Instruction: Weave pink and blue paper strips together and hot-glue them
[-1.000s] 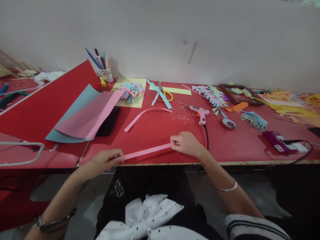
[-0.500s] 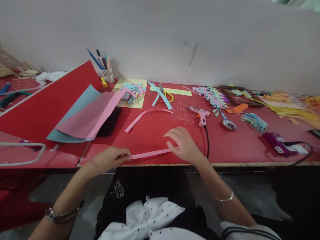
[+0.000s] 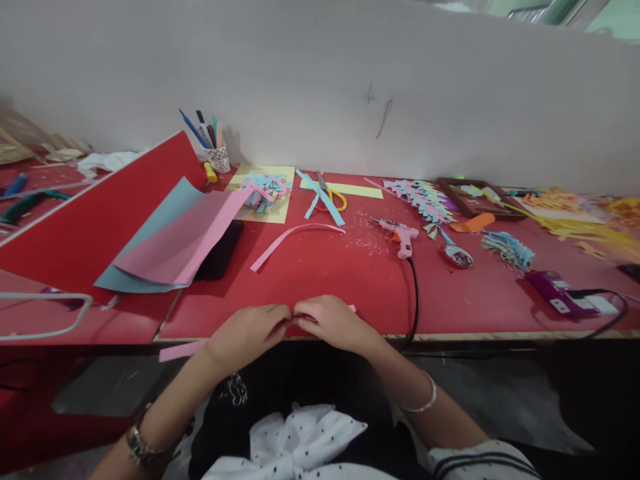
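My left hand [image 3: 255, 330] and my right hand [image 3: 327, 321] meet fingertip to fingertip over the table's front edge. Both pinch a pink paper strip [image 3: 181, 350], whose middle is hidden by the hands. One end sticks out left past my left wrist, beyond the edge; a short bit shows behind my right hand. Just beyond lies another pink strip [image 3: 287, 237], curved, on the red tabletop [image 3: 310, 273]. A pink glue gun [image 3: 400, 237] rests to the right of it, its black cord running down to the edge.
Pink and blue sheets [image 3: 165, 240] lean on a red board [image 3: 95, 220] at left, over a dark flat object [image 3: 220, 250]. Yellow-handled scissors [image 3: 339, 200], a pile of paper bits [image 3: 264, 192], a spoon [image 3: 457, 255] and a purple box [image 3: 557, 293] lie around. A pen cup [image 3: 218, 159] stands behind.
My hands have come together at the middle of the strip, the left moving right and the right moving left and nearer. The strip's left end now extends past my left wrist.
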Available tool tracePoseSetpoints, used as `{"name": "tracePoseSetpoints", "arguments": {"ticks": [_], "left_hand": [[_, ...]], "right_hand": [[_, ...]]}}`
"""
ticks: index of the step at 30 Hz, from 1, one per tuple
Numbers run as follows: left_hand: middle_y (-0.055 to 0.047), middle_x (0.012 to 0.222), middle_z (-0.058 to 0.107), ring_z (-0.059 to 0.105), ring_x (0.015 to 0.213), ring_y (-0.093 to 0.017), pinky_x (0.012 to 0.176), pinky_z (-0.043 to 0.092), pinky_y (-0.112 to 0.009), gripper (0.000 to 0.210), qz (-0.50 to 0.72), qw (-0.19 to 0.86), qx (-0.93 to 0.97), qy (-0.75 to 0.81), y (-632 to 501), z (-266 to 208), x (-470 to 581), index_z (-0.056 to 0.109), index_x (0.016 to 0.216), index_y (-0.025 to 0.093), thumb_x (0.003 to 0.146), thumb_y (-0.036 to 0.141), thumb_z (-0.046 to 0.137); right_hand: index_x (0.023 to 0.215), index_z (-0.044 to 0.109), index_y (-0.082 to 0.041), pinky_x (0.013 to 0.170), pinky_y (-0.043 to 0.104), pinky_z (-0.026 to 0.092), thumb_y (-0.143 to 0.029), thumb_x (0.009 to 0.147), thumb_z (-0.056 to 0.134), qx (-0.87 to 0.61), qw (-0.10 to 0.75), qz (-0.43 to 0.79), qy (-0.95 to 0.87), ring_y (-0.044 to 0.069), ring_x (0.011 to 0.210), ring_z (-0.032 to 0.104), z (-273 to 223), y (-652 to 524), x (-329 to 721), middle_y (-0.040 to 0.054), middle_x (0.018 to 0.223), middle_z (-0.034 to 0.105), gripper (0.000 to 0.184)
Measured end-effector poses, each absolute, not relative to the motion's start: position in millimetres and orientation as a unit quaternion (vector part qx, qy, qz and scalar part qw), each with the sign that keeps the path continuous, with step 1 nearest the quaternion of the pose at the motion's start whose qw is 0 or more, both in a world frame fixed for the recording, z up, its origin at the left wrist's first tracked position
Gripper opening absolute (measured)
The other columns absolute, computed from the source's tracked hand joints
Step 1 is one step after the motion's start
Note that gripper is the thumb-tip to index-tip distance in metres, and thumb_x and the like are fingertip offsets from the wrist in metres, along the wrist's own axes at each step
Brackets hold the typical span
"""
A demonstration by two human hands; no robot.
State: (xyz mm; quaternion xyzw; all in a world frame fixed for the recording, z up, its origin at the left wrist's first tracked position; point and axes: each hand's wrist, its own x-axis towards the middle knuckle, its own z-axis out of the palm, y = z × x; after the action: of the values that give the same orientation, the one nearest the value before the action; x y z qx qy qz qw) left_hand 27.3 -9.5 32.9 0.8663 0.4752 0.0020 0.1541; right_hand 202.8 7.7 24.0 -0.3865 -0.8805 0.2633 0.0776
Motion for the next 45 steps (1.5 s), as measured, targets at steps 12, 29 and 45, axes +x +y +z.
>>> {"name": "tracePoseSetpoints", "arguments": {"ticks": [12,29,45], "left_hand": [[-0.005,0.055,0.063,0.062,0.051,-0.02,0.043,0.038,-0.023,0.014,-0.053,0.024,0.87,0.49,-10.1,21.7,35.4,0.055,0.076,0.016,0.077,0.017,0.041],[0.004,0.043,0.049,0.044,0.039,-0.009,0.045,0.027,-0.023,0.025,0.174,-0.081,0.916,0.352,-2.8,-0.7,14.8,0.044,0.058,0.019,0.078,0.009,0.033],[-0.004,0.062,0.063,0.057,0.058,-0.015,0.057,0.039,-0.025,0.03,0.192,-0.112,0.771,0.597,-7.7,10.9,-28.2,0.058,0.071,0.019,0.083,0.024,0.03]], "right_hand": [[0.066,0.055,-0.015,0.051,0.018,0.022,-0.024,0.08,0.05,-0.415,0.13,0.329,-0.838,0.006,0.052,0.037,23.3,7.8,198.5,-0.0037,0.057,0.047,0.018],[0.068,0.056,-0.014,0.055,0.018,0.026,-0.021,0.08,0.049,-0.409,0.129,0.331,-0.84,0.006,0.054,0.041,37.3,14.4,220.7,-0.003,0.06,0.052,0.016],[0.067,0.055,-0.015,0.057,0.019,0.028,-0.023,0.08,0.045,-0.448,0.133,0.288,-0.836,0.008,0.058,0.046,48.5,20.0,260.9,-0.0008,0.063,0.055,0.018]]}}
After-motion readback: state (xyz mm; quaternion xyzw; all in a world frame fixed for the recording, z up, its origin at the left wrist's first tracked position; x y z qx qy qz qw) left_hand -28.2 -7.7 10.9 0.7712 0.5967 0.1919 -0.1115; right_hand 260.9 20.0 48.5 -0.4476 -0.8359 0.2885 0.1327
